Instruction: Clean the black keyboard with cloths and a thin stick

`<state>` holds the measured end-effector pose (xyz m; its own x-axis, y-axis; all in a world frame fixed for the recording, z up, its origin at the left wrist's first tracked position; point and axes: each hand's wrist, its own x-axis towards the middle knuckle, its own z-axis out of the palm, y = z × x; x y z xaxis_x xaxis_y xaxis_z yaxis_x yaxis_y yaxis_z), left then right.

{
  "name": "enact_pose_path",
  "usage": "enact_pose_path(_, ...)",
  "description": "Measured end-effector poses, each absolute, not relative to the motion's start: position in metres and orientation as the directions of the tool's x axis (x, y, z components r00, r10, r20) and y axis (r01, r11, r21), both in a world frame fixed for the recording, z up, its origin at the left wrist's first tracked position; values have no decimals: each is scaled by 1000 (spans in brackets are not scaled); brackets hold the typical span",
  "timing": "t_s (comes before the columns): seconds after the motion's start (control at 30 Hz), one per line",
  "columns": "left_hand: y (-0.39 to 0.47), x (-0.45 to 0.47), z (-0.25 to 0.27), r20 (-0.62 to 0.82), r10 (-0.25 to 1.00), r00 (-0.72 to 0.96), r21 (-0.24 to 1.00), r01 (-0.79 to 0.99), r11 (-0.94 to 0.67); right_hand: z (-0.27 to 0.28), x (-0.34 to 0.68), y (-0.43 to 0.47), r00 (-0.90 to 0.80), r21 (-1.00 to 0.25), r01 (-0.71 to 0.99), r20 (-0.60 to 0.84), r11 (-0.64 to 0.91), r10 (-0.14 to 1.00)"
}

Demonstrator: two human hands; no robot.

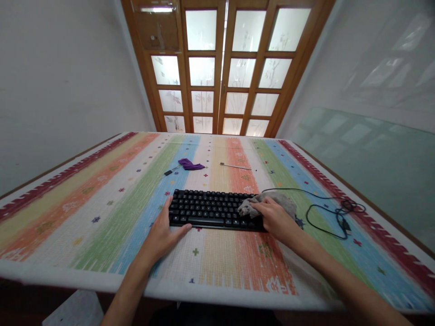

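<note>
A black computer keyboard (204,209) lies on the striped tablecloth, long side toward me. My left hand (165,235) grips its left end, fingers along the side and thumb at the front edge. My right hand (273,217) is closed on a grey cloth (250,204) and presses it onto the keys at the right end. Part of the cloth spreads out behind that hand, and together they hide the keyboard's right end.
A black USB cable (316,207) lies in loops to the right. Beyond the keyboard are a crumpled purple cloth (190,164), a small black-and-clear object (168,172) and a thin stick with a dark head (236,166). Wooden glazed doors (220,68) stand behind the table.
</note>
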<state>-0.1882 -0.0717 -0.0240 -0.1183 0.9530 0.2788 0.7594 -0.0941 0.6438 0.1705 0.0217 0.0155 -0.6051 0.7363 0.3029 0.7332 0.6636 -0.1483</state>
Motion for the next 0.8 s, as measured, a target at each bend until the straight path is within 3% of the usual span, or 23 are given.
enact_pose_path(0.2,-72,-188,-23,293,950,-112,631,769,-105,35,167,37,-412,-261,822,339,506,846)
enact_pose_path(0.33,-72,-188,-23,300,948,-105,628,770,-113,46,157,47,-327,-327,820,405,470,854)
enact_pose_path(0.6,-72,-188,-27,300,949,-98,621,775,-117,52,87,64,-473,-400,701,360,591,804)
enact_pose_path(0.8,-73,-187,-26,316,945,-88,618,775,-135,45,15,72,-656,-433,542,318,720,685)
